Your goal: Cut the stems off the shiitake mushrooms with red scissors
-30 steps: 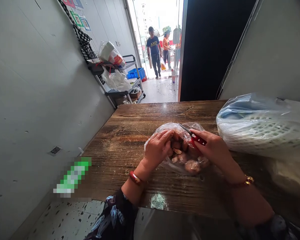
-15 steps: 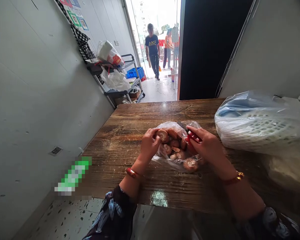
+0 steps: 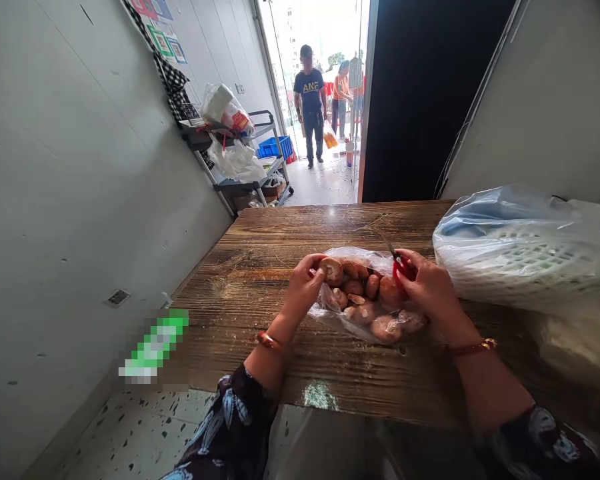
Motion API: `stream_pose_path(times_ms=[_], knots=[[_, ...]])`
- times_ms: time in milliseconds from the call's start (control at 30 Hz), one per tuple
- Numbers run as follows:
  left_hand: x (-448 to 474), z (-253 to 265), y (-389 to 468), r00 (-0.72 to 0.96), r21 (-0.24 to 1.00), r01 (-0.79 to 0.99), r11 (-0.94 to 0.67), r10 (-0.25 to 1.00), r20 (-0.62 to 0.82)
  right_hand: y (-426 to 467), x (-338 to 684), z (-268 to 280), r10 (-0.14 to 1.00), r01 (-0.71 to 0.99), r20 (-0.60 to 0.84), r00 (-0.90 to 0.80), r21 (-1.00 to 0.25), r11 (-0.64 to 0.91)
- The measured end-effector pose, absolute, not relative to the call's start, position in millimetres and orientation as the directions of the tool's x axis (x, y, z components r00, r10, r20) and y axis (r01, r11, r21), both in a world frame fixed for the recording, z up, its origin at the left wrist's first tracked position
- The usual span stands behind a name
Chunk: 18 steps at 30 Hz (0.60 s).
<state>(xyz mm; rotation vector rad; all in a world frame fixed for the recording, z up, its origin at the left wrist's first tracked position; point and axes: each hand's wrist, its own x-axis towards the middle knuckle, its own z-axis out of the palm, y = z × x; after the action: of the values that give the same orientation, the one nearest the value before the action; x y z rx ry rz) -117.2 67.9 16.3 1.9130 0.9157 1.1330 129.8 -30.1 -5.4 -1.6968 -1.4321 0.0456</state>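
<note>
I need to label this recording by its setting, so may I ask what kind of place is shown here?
Probably the back work area of a small shop or eatery. A worn wooden table holds a bag of mushrooms, a metal cart is loaded with bags, and a glass doorway opens onto a street with people.

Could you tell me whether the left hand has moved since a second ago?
Yes: the left hand has lifted a mushroom from the bag.
</note>
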Motion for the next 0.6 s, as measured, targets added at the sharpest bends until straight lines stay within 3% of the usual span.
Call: stream_pose_path(times_ms=[133, 233, 333, 433, 600], knots=[[-104.8, 15.5, 58.6, 0.421, 0.635, 0.357, -0.685, 0.725, 0.545, -26.0, 136.4, -3.6, 0.687, 0.631, 0.467, 0.556, -0.775, 0.016], [-95.8, 10.7, 55.4, 0.487, 0.481, 0.423, -0.768, 0.640, 0.595, -23.8, 143.7, -0.4, 0.602, 0.392, 0.383, 0.701, -0.912, 0.123], [-89.3, 10.4, 53.6, 0.548, 0.317, 0.526, -0.789, 0.600, 0.582, -22.8, 147.8, 2.7, 0.572, 0.218, 0.316, 0.757, -0.947, 0.236], [-81.3, 19.8, 47.7, 0.575, 0.195, 0.604, -0.773, 0.591, 0.566, -21.5, 148.0, 4.1, 0.577, 0.187, 0.318, 0.752, -0.943, 0.276], [-55.0, 37.8, 31.2, 0.695, 0.170, 0.505, -0.846, 0.515, 0.502, -17.6, 148.7, 1.7, 0.571, 0.212, 0.352, 0.741, -0.930, 0.299]])
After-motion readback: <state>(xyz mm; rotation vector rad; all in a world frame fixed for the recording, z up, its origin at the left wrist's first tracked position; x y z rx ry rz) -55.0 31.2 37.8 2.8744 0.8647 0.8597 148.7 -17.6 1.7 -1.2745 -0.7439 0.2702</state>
